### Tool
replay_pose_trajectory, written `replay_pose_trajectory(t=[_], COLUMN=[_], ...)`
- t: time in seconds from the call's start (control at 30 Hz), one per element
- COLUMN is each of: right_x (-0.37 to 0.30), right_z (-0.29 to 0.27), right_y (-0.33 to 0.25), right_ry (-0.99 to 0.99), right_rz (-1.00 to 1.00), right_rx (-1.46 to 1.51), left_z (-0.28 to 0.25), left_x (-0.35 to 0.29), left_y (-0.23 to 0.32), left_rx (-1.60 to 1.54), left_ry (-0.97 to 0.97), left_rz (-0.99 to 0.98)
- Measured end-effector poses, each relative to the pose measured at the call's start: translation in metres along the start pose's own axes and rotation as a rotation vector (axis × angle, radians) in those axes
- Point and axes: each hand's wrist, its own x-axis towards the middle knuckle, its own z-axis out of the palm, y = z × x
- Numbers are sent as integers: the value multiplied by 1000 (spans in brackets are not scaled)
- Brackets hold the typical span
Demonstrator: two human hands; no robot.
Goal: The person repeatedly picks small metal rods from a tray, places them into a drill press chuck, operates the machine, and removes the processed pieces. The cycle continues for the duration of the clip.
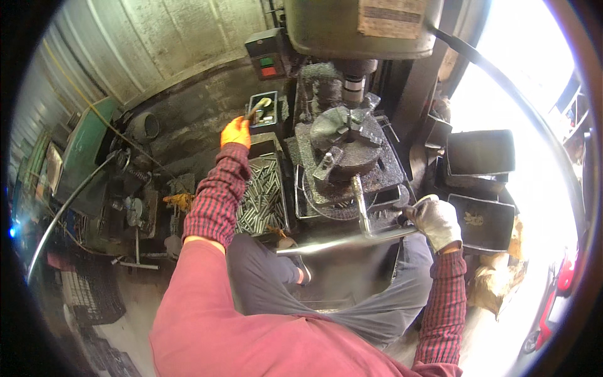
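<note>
My left hand point(236, 132), in an orange glove, reaches forward and is closed on a small brush point(254, 112). The brush's pale end is over a small box point(272, 100) with wet-looking contents. My right hand point(438, 222), in a greyish-white glove, is closed around the right end of a T-shaped chuck key point(339, 242). The key's stem runs up to a round jaw chuck point(342, 141), fixed on the drill press table point(383, 179). Whether a workpiece sits between the jaws is hard to make out. Above them is the drill spindle point(353, 88).
A bin of metal pins point(260, 195) stands left of the drill press, below the small box. A switch box point(266, 63) with green and red buttons is behind. Dark metal bins point(480, 220) are stacked at right. A lever point(502, 81) curves down the right side.
</note>
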Motion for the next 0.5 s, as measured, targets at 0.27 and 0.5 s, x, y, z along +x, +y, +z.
replay_pose_trajectory(t=[0.27,0.5], right_x=[0,2], right_z=[-11,-20], right_y=[-5,-6], right_ry=[2,-82], right_rz=[-24,-35], right_rx=[-102,-52], left_z=[-43,-36], left_x=[-113,-102], left_y=[108,176], left_rx=[-813,-652], left_ry=[-160,-232], left_rz=[241,429])
